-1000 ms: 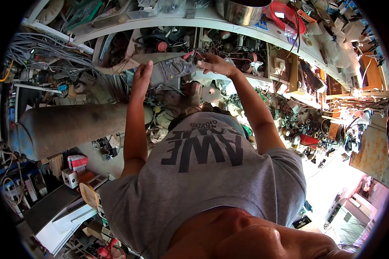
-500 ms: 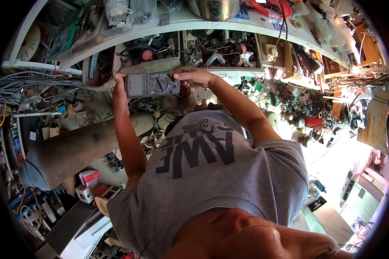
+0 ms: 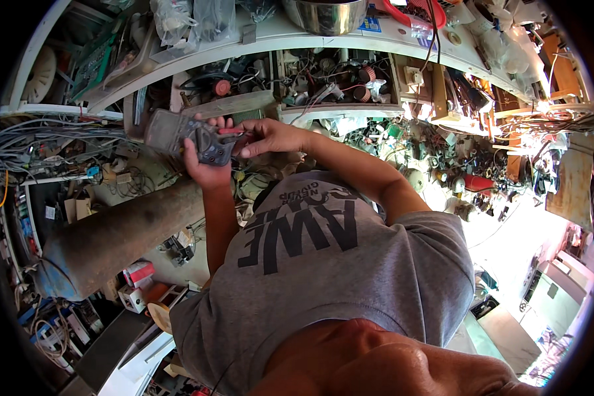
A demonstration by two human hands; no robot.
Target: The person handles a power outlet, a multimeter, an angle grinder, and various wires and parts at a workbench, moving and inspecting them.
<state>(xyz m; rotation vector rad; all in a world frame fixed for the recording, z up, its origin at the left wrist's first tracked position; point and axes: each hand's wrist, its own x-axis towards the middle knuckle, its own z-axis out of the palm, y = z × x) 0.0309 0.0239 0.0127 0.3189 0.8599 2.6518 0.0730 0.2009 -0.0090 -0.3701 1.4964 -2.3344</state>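
My left hand [image 3: 206, 166] grips a grey digital multimeter [image 3: 168, 132] from underneath, its thumb along the near side and fingertips showing past the far edge. The meter is tilted, its dial toward the right end. My right hand [image 3: 267, 138] is at that end, fingers closed around a small red piece [image 3: 232, 131], which looks like a test lead plug and is partly hidden by the fingers. Behind the meter is a wooden compartment [image 3: 228, 105] holding cables and parts.
A white shelf [image 3: 244, 46] carries a steel pot [image 3: 323, 14], a red basin [image 3: 409, 13] and plastic bags [image 3: 214, 23]. Grey cable bundles [image 3: 46, 142] crowd the left. A large rusty cylinder [image 3: 112, 237] lies at the lower left. Dense clutter fills the right [image 3: 475, 185].
The meter has moved left and tilted. My left hand has shifted from its left end to beneath it, near the dial. My right hand has moved left and down along with it.
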